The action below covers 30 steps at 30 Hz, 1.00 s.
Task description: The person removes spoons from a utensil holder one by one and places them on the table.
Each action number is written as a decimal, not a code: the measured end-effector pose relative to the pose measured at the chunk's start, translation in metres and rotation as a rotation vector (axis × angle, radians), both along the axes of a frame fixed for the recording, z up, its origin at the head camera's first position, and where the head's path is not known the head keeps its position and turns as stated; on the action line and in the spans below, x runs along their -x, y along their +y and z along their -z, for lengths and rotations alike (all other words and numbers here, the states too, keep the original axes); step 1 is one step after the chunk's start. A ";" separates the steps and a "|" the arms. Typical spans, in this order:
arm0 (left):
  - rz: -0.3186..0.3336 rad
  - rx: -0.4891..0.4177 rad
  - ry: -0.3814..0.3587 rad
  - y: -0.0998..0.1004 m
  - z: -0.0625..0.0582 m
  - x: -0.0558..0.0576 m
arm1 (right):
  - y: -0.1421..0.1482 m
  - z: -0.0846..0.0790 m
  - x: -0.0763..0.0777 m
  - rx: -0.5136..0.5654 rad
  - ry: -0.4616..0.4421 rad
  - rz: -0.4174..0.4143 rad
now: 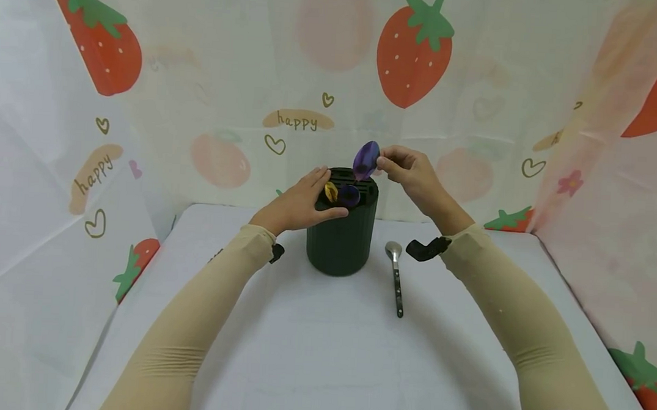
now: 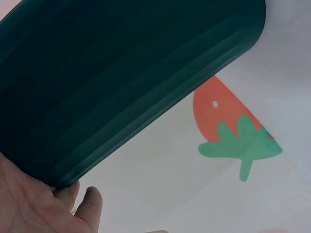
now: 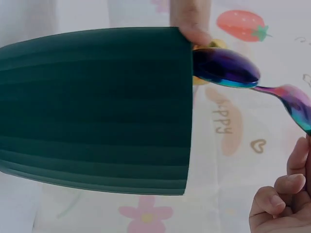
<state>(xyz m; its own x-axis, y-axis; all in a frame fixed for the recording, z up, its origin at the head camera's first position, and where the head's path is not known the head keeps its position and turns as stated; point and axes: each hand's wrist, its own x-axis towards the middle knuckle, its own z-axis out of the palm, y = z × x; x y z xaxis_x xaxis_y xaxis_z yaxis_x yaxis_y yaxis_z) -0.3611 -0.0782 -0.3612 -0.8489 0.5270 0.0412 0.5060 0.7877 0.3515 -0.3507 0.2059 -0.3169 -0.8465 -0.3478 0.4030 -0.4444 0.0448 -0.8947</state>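
A dark green ribbed utensil holder point(image 1: 339, 245) with a slotted top stands upright on the table. My left hand point(image 1: 302, 205) grips its upper left side, thumb across the front near the rim. In the left wrist view, part of the left hand point(image 2: 34, 204) shows against the holder wall. Above the top, my right hand point(image 1: 414, 172) pinches a purple iridescent spoon point(image 1: 366, 159) by its bowl, the neck pointing down to the slots. A second purple spoon point(image 3: 226, 67) and a gold spoon point(image 1: 331, 191) stand in the holder, bowls up; their handles are hidden inside.
A silver spoon with a black handle point(image 1: 396, 278) lies on the white tablecloth point(image 1: 322, 351), right of the holder and below the right wrist. Behind the table hangs a strawberry-print curtain point(image 1: 230, 60), which also runs along both sides.
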 end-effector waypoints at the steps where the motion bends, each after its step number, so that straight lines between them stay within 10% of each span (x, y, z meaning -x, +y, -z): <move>1: 0.000 0.004 0.002 0.000 0.000 0.000 | 0.001 -0.001 0.000 0.016 0.003 0.000; 30: -0.002 0.002 -0.006 0.000 0.001 -0.001 | 0.024 -0.022 -0.019 0.436 0.002 0.005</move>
<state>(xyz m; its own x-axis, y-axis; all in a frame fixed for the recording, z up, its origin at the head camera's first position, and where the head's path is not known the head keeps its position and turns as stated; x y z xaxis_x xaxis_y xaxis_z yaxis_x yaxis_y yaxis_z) -0.3603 -0.0781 -0.3623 -0.8502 0.5253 0.0351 0.5024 0.7894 0.3529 -0.3320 0.2301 -0.2952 -0.8467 -0.1402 0.5133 -0.4472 -0.3352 -0.8293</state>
